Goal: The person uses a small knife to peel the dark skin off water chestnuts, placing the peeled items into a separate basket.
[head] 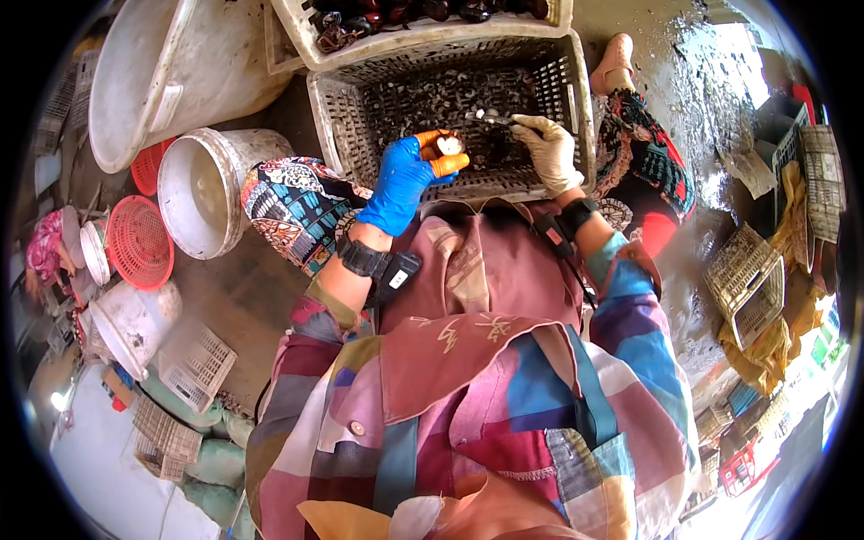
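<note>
My left hand (408, 175), in a blue glove with orange fingertip covers, pinches a small round piece (449, 144) with pale flesh and a brown edge. My right hand (550, 152), in an off-white glove, grips a small blade-like tool (496, 119) that points left. Whitish bits sit at the tool's tip. Both hands are over the near part of a dirty plastic crate (317, 115) with slotted walls. Dark scraps and pale fragments (432, 94) lie across its bottom. The tool's handle is mostly hidden in my right glove.
Beyond stands another crate (432, 37) with glossy dark reddish-brown round items (405, 12). Left are a large tub (223, 61), a white bucket (229, 155), a red basket (140, 239) and a person (54, 250). Crates (746, 283) lie right, beside wet floor (702, 135).
</note>
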Motion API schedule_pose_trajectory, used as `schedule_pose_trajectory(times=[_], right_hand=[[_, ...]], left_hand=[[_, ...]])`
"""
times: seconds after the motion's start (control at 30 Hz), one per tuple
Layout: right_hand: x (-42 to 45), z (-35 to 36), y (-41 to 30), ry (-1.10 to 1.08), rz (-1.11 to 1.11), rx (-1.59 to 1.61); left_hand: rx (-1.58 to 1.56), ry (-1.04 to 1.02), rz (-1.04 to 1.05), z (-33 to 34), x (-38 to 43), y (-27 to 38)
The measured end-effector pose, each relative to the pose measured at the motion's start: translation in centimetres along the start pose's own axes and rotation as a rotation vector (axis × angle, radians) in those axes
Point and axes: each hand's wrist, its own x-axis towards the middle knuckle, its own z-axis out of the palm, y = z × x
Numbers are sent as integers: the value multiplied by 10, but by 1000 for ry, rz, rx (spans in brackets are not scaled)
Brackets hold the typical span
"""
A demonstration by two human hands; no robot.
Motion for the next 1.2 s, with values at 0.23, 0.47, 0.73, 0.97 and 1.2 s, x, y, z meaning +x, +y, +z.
schedule_pose_trajectory(times=[0.23, 0.47, 0.73, 0.97, 1.2], right_hand=[[-18, 19, 6, -180, -225, 95], [-10, -1, -4, 1, 54, 214], [-12, 0, -6, 55, 53, 14], [-33, 6, -4, -151, -146, 51], [-9, -13, 15, 100, 155, 152]], left_hand=[[65, -66, 46, 7, 15, 3], [10, -115, -33, 12, 14, 1], [14, -173, -104, 19, 11, 4], [66, -191, 52, 18, 12, 0], [-34, -194, -38, 16, 7, -2]])
